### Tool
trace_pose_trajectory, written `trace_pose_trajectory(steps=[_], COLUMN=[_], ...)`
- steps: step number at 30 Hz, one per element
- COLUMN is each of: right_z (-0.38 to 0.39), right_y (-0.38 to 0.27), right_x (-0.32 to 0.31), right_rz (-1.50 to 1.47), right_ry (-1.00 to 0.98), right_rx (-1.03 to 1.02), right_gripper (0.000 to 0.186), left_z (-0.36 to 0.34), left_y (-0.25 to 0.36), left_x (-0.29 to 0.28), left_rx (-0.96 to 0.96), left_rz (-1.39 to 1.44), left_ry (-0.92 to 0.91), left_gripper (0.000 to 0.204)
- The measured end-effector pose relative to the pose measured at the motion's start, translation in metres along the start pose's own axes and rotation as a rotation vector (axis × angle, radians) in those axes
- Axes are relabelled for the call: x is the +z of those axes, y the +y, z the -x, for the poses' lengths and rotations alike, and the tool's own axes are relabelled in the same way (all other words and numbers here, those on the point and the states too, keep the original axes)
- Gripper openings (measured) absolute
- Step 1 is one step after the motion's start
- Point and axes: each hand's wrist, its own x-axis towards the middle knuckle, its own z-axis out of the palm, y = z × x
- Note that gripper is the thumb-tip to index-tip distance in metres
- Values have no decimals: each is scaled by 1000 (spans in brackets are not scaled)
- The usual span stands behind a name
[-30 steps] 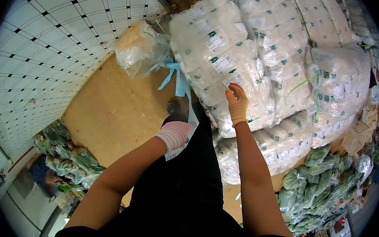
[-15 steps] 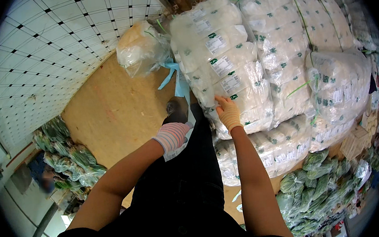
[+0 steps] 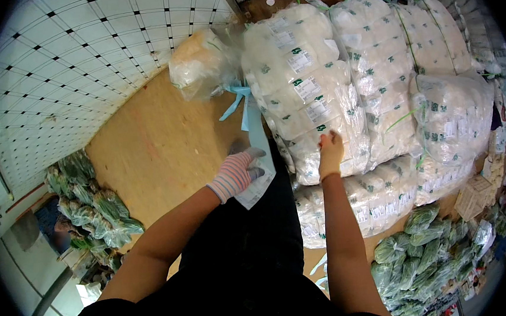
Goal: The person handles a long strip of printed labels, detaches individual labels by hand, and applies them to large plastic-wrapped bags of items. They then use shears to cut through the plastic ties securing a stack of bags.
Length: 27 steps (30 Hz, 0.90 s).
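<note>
My left hand (image 3: pixel 233 174), in a glove striped pink and grey, is closed on a strip of printed labels (image 3: pixel 257 190). The strip's pale blue backing (image 3: pixel 256 128) runs up and away from it, beside the bag. My right hand (image 3: pixel 331 155), with a yellowish covering, is over the near part of a large clear plastic bag (image 3: pixel 297 119) packed with white bundles. Its fingers look bent and blurred, so whether they pinch anything is unclear. Several white labels, one of them a white printed label (image 3: pixel 319 112), run in a row along that bag, just beyond my right fingertips.
More packed bags (image 3: pixel 376 59) stand to the right, some tied with green string. Against the tiled wall (image 3: pixel 95 45) sits a smaller tied bag (image 3: pixel 195 64). Bagged green vegetables (image 3: pixel 415 258) lie at the lower right, with another heap (image 3: pixel 99 200) at the left. Brown floor (image 3: pixel 150 136) lies between.
My right hand has left the label's edge and drawn nearer and rightward, its fingers more bent. My left hand has shifted right with the label strip, which shows more now. The view has shifted slightly.
</note>
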Motion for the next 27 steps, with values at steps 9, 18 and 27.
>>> trace_pose_trajectory(steps=[9,18,27], right_z=[182,249,282], right_y=[-86,-119,-107], right_x=[53,88,102], right_rz=[-346,-466,-258], right_ry=[-320,-196,-138], right_rx=[57,-228,-502], right_gripper=[56,57,54], left_z=[50,113,150], left_y=[4,-46,-62], left_x=[-35,-28,-43], left_rx=[186,459,408], left_rz=[773,1171,1118], left_ry=[176,67,31], left_gripper=[56,67,25])
